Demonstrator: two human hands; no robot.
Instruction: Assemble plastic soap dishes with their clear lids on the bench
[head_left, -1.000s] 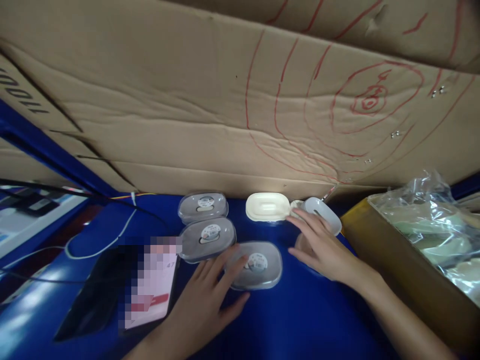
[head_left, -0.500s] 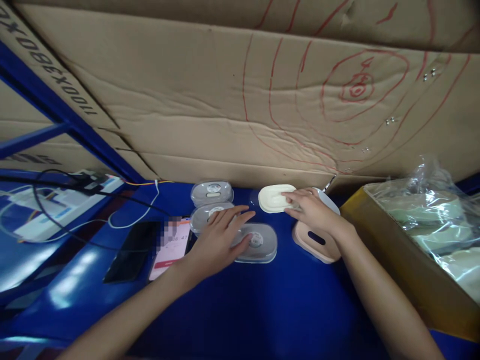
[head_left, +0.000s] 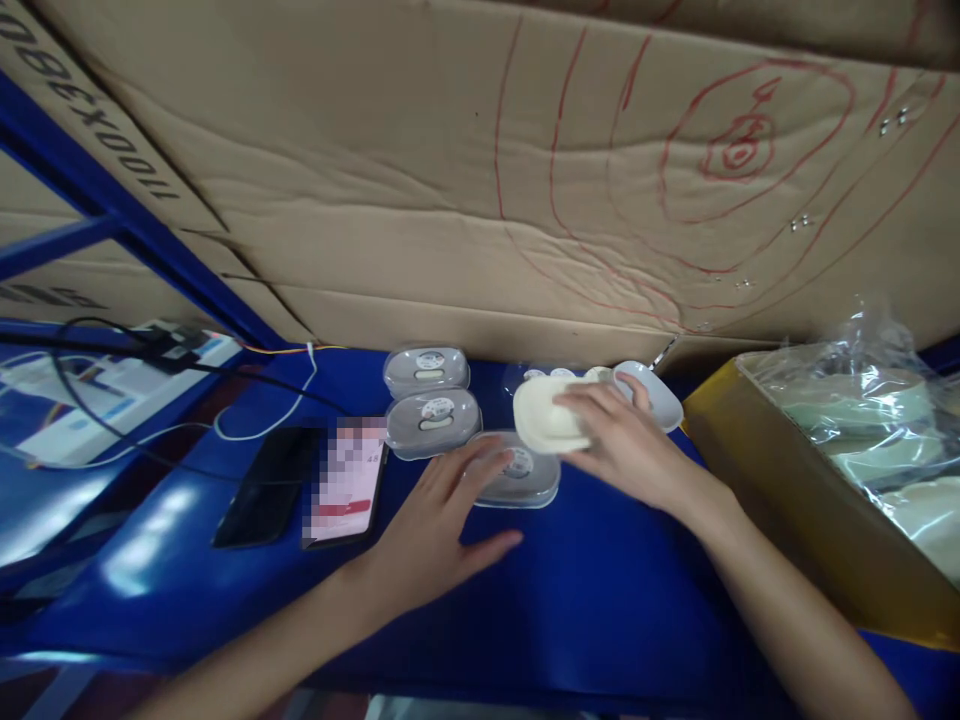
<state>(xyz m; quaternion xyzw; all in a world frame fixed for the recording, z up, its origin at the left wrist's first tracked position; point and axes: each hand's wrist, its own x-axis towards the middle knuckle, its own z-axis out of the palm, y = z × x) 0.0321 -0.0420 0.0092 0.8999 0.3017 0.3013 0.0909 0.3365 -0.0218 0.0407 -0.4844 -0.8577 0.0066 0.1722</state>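
My right hand (head_left: pixel 622 425) grips a cream oval dish (head_left: pixel 544 415) by its right side and holds it tilted above the table. Its fingers lie over the dish and the thumb is hidden. My left hand (head_left: pixel 442 530) is open, thumb spread away. Its fingertips overlap the left end of a grey oval box with a clear cover (head_left: pixel 525 480); whether they touch it I cannot tell. Behind are two similar grey boxes, the nearer one (head_left: pixel 431 425) and the farther one (head_left: pixel 426 370), each with a round label. A pale grey-white dish (head_left: pixel 652 397) lies behind my right hand.
Round white stickers (head_left: pixel 562 374) lie behind the cream dish. A cardboard box (head_left: pixel 810 520) with plastic-wrapped green and cream pieces stands right. Left are a lit phone (head_left: pixel 345 490), a dark phone (head_left: pixel 262 490) and a power strip (head_left: pixel 135 400) with cables. A cardboard wall (head_left: pixel 375 200) closes the back.
My right hand has lifted and tilted the cream dish, bringing it nearer. My left thumb has moved off the front grey box. The pink box on the right no longer shows.
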